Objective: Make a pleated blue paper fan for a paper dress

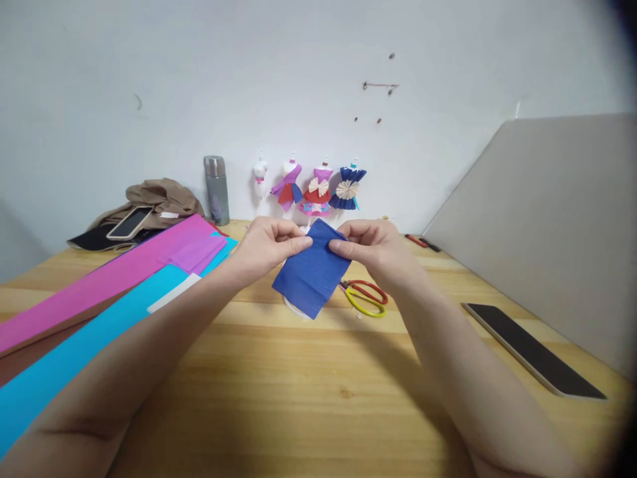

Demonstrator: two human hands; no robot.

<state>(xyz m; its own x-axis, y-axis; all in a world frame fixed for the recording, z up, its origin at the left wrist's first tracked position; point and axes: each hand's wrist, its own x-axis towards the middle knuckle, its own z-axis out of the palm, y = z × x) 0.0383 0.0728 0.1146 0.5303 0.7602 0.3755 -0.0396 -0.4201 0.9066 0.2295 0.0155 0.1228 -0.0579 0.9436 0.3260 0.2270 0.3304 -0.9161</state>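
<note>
Held up over the table is a piece of dark blue crepe paper (313, 272), roughly four-sided and tilted. My left hand (276, 242) pinches its upper left edge between thumb and fingers. On the upper right edge, my right hand (371, 249) has the same kind of pinch. Behind and under the paper a white round thing peeks out, mostly hidden. Scissors (368, 300) with one red and one yellow handle lie just right of the paper, their blades partly covered.
Pink paper (124, 269) and light blue paper (99, 345) stretch across the left side. A grey flask (216, 191), brown cloth (166, 196) and phone (130, 223) stand behind. Small dress forms (317, 189) line the wall. A dark flat slab (532, 348) lies right, beside a panel (547, 219).
</note>
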